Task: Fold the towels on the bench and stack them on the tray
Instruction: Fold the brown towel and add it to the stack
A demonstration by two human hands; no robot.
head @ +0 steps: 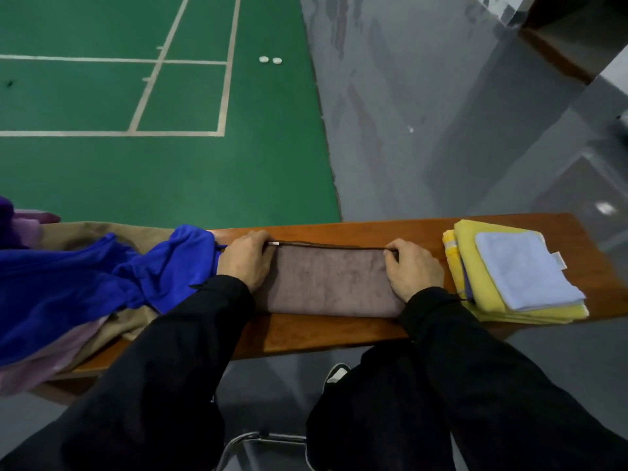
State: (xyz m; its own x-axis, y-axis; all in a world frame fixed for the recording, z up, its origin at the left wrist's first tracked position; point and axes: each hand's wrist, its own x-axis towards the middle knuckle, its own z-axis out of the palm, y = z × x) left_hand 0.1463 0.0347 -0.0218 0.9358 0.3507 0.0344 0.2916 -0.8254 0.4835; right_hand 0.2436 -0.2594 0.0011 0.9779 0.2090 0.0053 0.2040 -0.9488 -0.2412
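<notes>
My black sleeves (190,351) fill the foreground; beyond them my left hand (246,258) and right hand (413,270) each pinch a far corner of the mauve towel (328,282), folded flat on the bench (339,334). It looks soft, light and limp, best held by its corners; folded towels (516,277) are stacked just right

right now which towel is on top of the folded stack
The light blue towel, the smallest one, lying on the yellow towels at the bench's right end.
</notes>
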